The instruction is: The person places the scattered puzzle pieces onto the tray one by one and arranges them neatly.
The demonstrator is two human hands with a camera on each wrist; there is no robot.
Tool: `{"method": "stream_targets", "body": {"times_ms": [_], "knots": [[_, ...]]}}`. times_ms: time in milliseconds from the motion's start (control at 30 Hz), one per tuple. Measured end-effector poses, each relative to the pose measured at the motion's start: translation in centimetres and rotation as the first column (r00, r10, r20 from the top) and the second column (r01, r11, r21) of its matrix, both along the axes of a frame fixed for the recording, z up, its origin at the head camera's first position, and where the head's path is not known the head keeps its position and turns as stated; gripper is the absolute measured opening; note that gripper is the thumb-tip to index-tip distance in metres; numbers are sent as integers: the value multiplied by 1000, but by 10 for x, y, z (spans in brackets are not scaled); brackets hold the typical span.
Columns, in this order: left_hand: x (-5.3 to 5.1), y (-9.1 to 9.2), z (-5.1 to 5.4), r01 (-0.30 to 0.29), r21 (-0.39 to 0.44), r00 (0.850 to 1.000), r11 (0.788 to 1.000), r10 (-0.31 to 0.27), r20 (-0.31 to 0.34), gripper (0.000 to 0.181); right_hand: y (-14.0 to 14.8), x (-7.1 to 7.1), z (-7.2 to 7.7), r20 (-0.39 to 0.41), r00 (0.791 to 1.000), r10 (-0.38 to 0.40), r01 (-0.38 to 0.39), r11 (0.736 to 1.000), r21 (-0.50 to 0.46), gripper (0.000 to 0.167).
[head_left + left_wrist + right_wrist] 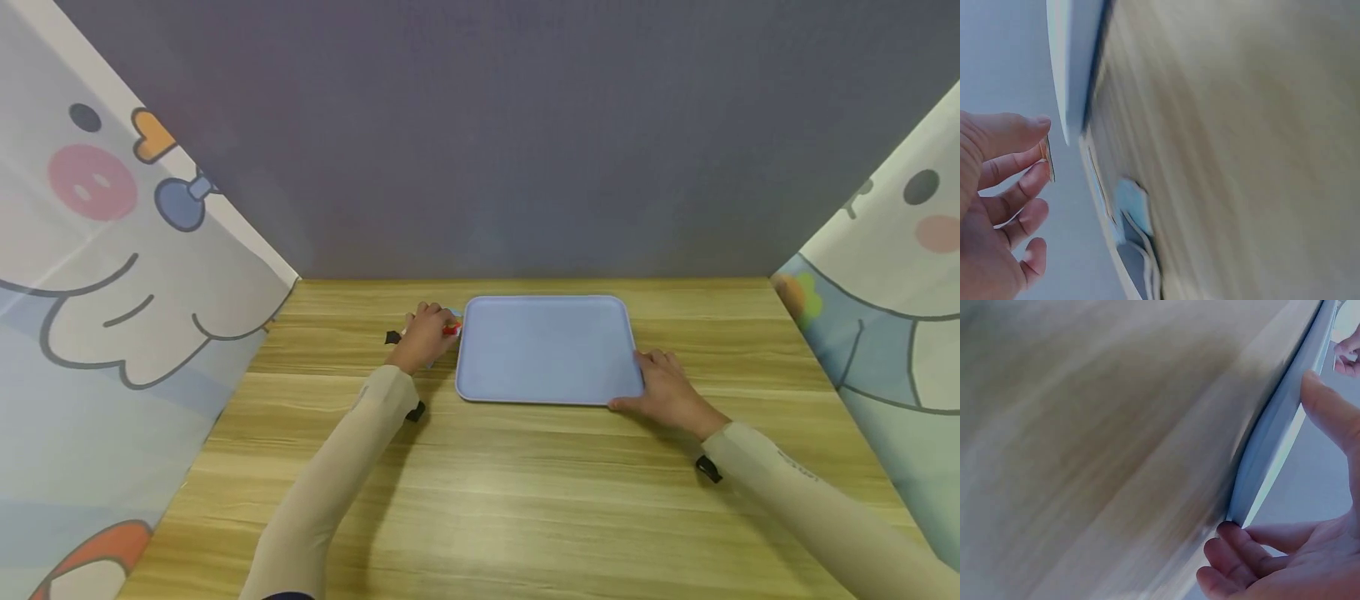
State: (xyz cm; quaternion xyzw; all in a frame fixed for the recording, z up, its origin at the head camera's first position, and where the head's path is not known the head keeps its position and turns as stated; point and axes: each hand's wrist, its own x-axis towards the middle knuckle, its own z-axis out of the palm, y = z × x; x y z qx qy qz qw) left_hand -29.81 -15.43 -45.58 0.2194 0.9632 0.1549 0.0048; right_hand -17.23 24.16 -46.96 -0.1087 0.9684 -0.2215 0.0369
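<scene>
A pale blue rectangular tray (547,350) lies on the wooden table. My left hand (425,337) is just off its left edge and pinches a small thin flat piece (1048,159) between thumb and fingertips. The piece looks red in the head view and orange in the left wrist view; its full shape is hidden. Below that hand lie several flat pieces, among them a light blue one (1134,203) and a dark grey one (1132,265). At the tray's near right corner my right hand (666,395) grips the rim, thumb on the front side and fingers along the right side.
A small black piece (393,337) lies left of my left hand. Behind the wooden table (525,492) stands a plain grey wall (525,142). Cartoon-printed sheets (97,275) close off both sides. Each sleeve has a small black object at its wrist.
</scene>
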Motion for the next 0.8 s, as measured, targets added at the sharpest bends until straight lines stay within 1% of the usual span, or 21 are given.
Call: {"method": "stream_targets", "body": {"times_ms": [67, 167, 333, 467, 633, 800], "knots": [[-3, 6, 2, 25, -9, 1000, 1000, -25, -19, 25, 0, 0, 0, 2, 1000, -1, 1, 1000, -10, 108], [-7, 15, 4, 45, -16, 999, 999, -45, -8, 25, 0, 0, 1, 1, 1000, 3, -3, 1000, -16, 106], [-12, 28, 7, 38, -27, 999, 999, -37, 37, 25, 1, -1, 3, 3, 1000, 11, -10, 1000, -10, 102], [-18, 37, 8, 37, -40, 999, 998, -36, 41, 24, 2, -2, 3, 7, 1000, 12, -12, 1000, -4, 101], [-27, 46, 5, 37, -66, 999, 997, -35, 27, 23, 2, -2, 3, -4, 1000, 13, -13, 1000, -9, 99], [-34, 52, -1, 32, -89, 999, 995, -29, 43, 24, 2, -3, 1, -2, 1000, 11, -11, 1000, -15, 100]]}}
